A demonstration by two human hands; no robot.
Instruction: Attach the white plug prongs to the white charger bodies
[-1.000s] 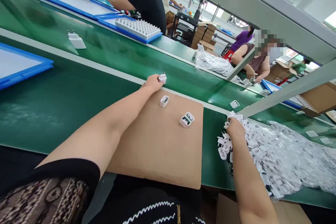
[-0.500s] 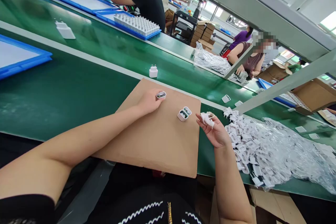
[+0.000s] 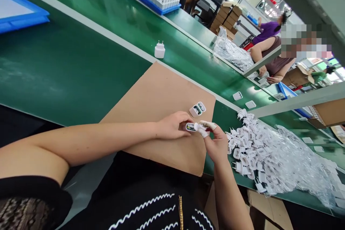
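Observation:
My left hand (image 3: 175,125) is closed around a white charger housing (image 3: 191,127), its open end facing right and a circuit board showing inside. At that open end, my right hand (image 3: 217,140) pinches a small white plug cap (image 3: 198,128), partly hidden by the fingers. White coverings wrap the right thumb and a fingertip. Just beyond both hands, another open charger housing (image 3: 195,110) stands on the brown cardboard sheet (image 3: 151,97), with a white piece (image 3: 202,106) leaning beside it.
A heap of white plug caps (image 3: 250,143) and clear plastic bags (image 3: 296,161) lie to the right. One white charger (image 3: 159,50) stands on the green bench behind the cardboard. Blue trays (image 3: 24,14) are at left and back. A metal post (image 3: 296,99) slants at right; co-workers sit across.
My left hand has carried the housing right and nearer to me. My right hand has moved left with the white cap, and the two now meet. The camera view has shifted and tilted.

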